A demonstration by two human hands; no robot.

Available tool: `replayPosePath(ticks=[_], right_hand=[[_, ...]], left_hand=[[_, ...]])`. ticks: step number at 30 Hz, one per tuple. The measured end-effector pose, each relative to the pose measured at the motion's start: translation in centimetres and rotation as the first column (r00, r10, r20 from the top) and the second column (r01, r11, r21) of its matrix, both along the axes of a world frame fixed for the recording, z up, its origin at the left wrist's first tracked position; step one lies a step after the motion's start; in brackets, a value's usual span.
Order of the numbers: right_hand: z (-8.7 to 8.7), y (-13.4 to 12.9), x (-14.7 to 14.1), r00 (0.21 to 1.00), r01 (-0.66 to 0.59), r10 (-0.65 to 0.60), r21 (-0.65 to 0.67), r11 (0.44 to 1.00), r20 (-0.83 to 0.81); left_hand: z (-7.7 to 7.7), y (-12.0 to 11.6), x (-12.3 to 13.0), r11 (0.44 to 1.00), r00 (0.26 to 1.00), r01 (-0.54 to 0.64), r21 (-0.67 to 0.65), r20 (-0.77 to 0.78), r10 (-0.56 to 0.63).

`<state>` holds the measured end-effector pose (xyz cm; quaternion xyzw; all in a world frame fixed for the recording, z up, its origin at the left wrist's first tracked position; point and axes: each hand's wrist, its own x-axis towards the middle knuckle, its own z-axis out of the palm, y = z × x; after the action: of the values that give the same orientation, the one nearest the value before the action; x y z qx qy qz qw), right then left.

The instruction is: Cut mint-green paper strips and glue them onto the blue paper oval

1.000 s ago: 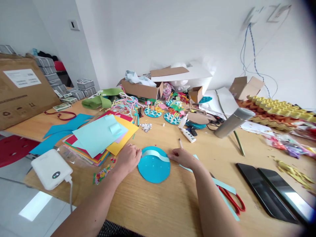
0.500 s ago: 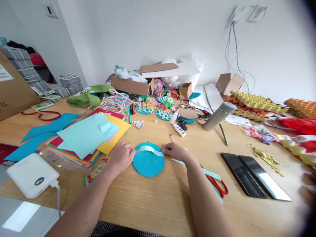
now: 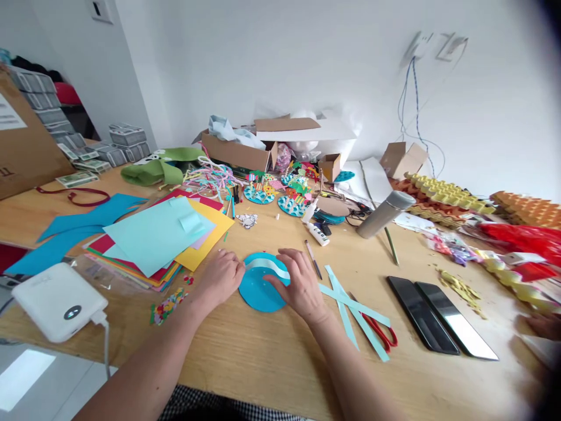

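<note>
A round blue disc (image 3: 263, 298) lies on the table in front of me. Across its upper half runs a pale blue paper strip (image 3: 266, 264), wavy and partly raised off the disc. At the disc's left edge, my left hand (image 3: 222, 276) pinches the strip's left end. My right hand (image 3: 302, 285) is over the disc's right edge, thumb and fingers spread apart; its fingers hide the strip's right end. To the right, loose pale blue strips (image 3: 366, 307) cross each other, partly over red-handled scissors (image 3: 385, 334). A pen (image 3: 313, 259) rests beyond my right hand.
Stacked coloured paper (image 3: 153, 234) and a white power bank (image 3: 59, 301) are at the left. Farther back are glue bottles (image 3: 318, 233), decorated discs (image 3: 258, 195) and a tilted grey tumbler (image 3: 385, 215). Two dark phones (image 3: 423, 316) lie at right. A person's hand (image 3: 546, 324) shows at the right edge.
My right hand has released its pinch on the strip's right end, opened its fingers and come nearer over the disc. My left hand keeps its pinch. The view has shifted slightly.
</note>
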<state>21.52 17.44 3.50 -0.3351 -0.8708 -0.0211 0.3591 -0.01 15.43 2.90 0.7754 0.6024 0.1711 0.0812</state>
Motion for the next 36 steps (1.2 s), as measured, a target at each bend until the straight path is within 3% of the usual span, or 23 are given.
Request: replayPosePath(ticks=[8, 14, 22, 30, 36], right_hand=[[-2.4, 0.1, -0.4, 0.986, 0.053, -0.063, 0.064, 0.997, 0.154], [-3.0, 0.5, -0.6, 0.986, 0.109, -0.118, 0.081, 0.991, 0.12], [-3.2, 0.5, -0.7, 0.984, 0.154, -0.157, 0.032, 0.988, 0.089], [-2.9, 0.5, -0.5, 0.983, 0.162, -0.16, -0.013, 0.987, 0.091], [-2.9, 0.4, -0.5, 0.983, 0.164, -0.161, -0.029, 0.986, 0.086]], left_hand=[[0.0, -0.1, 0.2, 1.0, 1.0, -0.006, 0.023, -0.024, 0.006], [-0.4, 0.0, 0.2, 0.998, 1.0, -0.004, 0.063, -0.023, 0.005], [-0.5, 0.0, 0.3, 0.992, 0.998, 0.032, 0.125, 0.051, -0.038], [0.0, -0.4, 0.7, 0.968, 0.968, 0.154, 0.2, 0.165, -0.188], [-0.2, -0.4, 0.6, 0.96, 0.954, 0.183, 0.211, 0.199, -0.225]])
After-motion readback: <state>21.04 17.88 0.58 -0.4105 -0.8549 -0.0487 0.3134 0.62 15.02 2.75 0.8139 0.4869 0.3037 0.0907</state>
